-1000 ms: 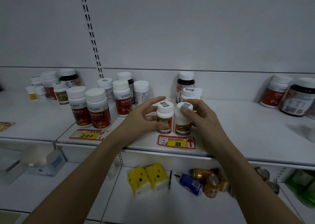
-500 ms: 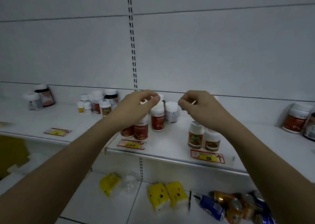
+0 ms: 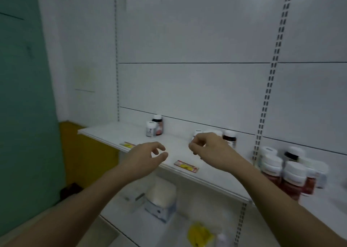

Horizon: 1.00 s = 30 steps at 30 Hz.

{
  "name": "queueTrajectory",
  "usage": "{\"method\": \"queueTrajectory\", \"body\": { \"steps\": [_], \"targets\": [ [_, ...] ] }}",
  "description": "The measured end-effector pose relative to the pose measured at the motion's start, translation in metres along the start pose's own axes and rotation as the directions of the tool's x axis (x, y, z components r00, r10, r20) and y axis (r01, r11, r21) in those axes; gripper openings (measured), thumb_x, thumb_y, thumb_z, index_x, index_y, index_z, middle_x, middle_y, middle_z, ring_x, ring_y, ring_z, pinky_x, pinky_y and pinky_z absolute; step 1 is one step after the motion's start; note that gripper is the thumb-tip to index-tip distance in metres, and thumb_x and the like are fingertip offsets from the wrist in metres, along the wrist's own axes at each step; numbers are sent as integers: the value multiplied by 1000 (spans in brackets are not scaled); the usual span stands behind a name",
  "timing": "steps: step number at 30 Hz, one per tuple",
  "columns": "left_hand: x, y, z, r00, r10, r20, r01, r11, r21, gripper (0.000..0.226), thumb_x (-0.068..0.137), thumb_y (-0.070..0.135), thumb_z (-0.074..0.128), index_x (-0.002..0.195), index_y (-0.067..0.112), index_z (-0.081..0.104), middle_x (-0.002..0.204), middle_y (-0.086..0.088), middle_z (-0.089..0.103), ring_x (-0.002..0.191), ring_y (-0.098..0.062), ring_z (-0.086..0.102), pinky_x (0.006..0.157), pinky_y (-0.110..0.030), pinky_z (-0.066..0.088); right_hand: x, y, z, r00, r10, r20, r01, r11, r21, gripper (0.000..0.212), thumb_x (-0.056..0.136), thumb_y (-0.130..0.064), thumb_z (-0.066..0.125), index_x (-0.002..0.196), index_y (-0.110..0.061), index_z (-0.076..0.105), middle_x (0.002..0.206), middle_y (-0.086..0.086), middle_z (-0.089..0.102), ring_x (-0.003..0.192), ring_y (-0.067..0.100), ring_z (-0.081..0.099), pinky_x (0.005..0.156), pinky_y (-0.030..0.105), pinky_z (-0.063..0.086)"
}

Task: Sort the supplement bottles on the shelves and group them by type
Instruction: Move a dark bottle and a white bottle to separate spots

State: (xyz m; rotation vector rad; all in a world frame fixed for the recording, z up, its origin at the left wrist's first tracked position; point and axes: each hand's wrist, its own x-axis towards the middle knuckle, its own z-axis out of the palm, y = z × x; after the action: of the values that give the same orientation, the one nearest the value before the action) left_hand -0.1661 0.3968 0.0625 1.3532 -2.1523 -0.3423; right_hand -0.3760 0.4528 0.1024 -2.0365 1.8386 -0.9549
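Note:
On the white shelf [image 3: 112, 134] two bottles stand at the back: a small white bottle [image 3: 150, 129] and a dark bottle [image 3: 157, 123] behind it. My left hand [image 3: 144, 155] hovers over the shelf's front edge, fingers apart and holding nothing. My right hand [image 3: 208, 148] is raised in front of a cluster of white-capped bottles [image 3: 198, 134] and a dark bottle [image 3: 229, 138], with its fingers curled loosely and nothing in them. Several red-labelled, white-capped bottles [image 3: 293, 177] stand on the adjoining shelf at the right. The frame is blurred.
Two price tags [image 3: 185, 166] lie along the shelf's front edge. Below, a lower shelf holds a white and blue packet [image 3: 161, 199] and a yellow item [image 3: 200, 233]. A green wall [image 3: 22, 96] and a yellow panel [image 3: 88, 153] stand at the left.
The view has swung left along the shelf. Both hands let go of the two orange-labelled bottles, lifted off them and moved left; those bottles are out of view now.

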Motion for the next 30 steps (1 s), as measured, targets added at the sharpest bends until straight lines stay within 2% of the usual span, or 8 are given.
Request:
{"method": "queueTrajectory", "body": {
  "steps": [4,9,13,18,22,24,27,30],
  "targets": [
    [2,-67,-42,998,-53,-26,54,998,44,33,91,55,51,117,37,62,109,14,64,97,-8,60,84,-35,55,39,-44,66,999,-37,34,36,999,32,18,90,-36,54,82,-25,66,88,-7,69,78,14,63,77,36,54],
    [27,-117,-58,997,-65,-32,67,995,71,34,93,53,50,119,34,61,111,11,64,100,-9,59,87,-37,54,85,-62,116,996,-43,83,43,999,-1,16,90,-39,55,81,-30,64,90,-8,69,80,15,63,79,38,55],
    [66,-147,-44,999,-47,-4,47,997,67,35,94,51,50,122,32,60,114,10,65,101,-9,59,87,-36,54,135,-49,133,996,-3,93,7,999,-47,18,90,-40,54,82,-28,64,93,-7,68,86,16,64,83,39,54],
    [132,-185,-23,997,-50,60,45,995,85,36,95,50,50,125,33,57,121,9,62,107,-10,56,91,-32,50,220,-16,146,998,51,46,-46,995,-86,20,90,-35,54,83,-21,67,92,2,70,85,23,65,81,39,55],
    [199,-211,-27,992,-66,108,50,988,146,35,93,53,50,125,38,55,119,13,60,106,-10,56,91,-34,50,292,1,153,993,115,33,-111,989,-97,14,88,-33,57,83,-23,66,96,4,68,88,24,64,81,36,53],
    [236,-220,-34,997,-34,68,23,986,166,33,93,51,52,124,38,56,116,13,60,104,-10,56,91,-35,50,323,8,156,991,136,15,-132,980,-147,16,89,-30,56,93,-18,67,99,3,67,90,24,63,77,33,49],
    [282,-231,-37,1000,30,-8,-30,997,77,26,93,41,56,119,35,60,111,11,63,99,-11,59,90,-36,51,354,9,158,988,151,-15,-150,962,-228,22,90,-35,58,99,-17,65,99,2,65,88,23,62,74,32,47],
    [317,-245,-24,996,84,7,-84,996,22,26,94,33,57,120,34,59,112,12,62,100,-10,60,90,-31,50,373,7,170,989,145,-5,-137,929,-344,30,90,-44,57,103,-17,61,94,-1,58,86,21,57,71,31,44]
  ]
}}
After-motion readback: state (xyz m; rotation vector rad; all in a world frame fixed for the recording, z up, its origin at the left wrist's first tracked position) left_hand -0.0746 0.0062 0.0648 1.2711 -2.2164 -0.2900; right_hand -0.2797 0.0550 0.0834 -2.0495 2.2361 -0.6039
